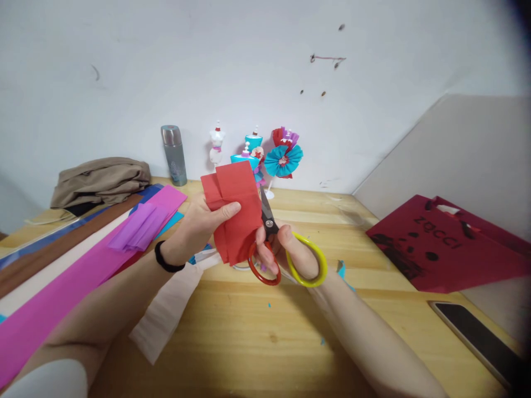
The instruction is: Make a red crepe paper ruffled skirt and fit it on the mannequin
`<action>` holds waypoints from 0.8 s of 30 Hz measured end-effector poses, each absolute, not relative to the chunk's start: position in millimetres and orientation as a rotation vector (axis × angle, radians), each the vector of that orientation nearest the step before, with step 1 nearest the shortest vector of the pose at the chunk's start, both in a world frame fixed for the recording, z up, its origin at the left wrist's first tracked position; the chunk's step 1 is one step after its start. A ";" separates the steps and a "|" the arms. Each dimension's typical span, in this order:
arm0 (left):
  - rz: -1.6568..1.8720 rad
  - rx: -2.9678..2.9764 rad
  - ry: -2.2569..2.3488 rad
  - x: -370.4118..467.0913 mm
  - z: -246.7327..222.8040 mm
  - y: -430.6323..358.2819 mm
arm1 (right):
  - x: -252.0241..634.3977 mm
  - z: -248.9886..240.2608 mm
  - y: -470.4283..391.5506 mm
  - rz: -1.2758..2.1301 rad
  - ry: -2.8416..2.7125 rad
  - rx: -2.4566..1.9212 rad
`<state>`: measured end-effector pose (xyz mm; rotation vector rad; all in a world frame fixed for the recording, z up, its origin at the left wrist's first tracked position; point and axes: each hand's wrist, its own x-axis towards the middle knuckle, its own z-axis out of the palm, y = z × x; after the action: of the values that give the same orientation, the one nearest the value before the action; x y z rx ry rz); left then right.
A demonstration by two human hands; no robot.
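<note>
My left hand grips a folded piece of red crepe paper over the middle of the table, thumb on top. The paper has overlapping layers. My right hand is closed around scissors with one red and one yellow handle loop. Their dark blades point up and lie along the paper's right edge; whether any paper is between them I cannot tell. Beneath my hands, a pale paper strip rests on the wooden table.
Small dress forms and a blue paper flower stand by the wall, near a grey flask. Coloured paper strips and brown cloth lie left. A red bag and phone are right.
</note>
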<state>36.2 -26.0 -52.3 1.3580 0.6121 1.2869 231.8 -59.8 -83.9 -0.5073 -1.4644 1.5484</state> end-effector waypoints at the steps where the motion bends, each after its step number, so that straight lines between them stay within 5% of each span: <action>1: 1.288 1.355 0.612 36.1 -52.4 -25.8 | 231.5 -84.3 -59.8 1.540 -1.466 -0.512; 24: 1.243 1.339 0.598 34.1 -50.1 -26.1 | 234.1 -78.6 -61.3 1.585 -1.463 -0.468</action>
<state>34.1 -26.1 -50.1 1.3394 0.5982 1.2428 234.1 -61.3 -78.6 -0.4676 -1.4630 1.5854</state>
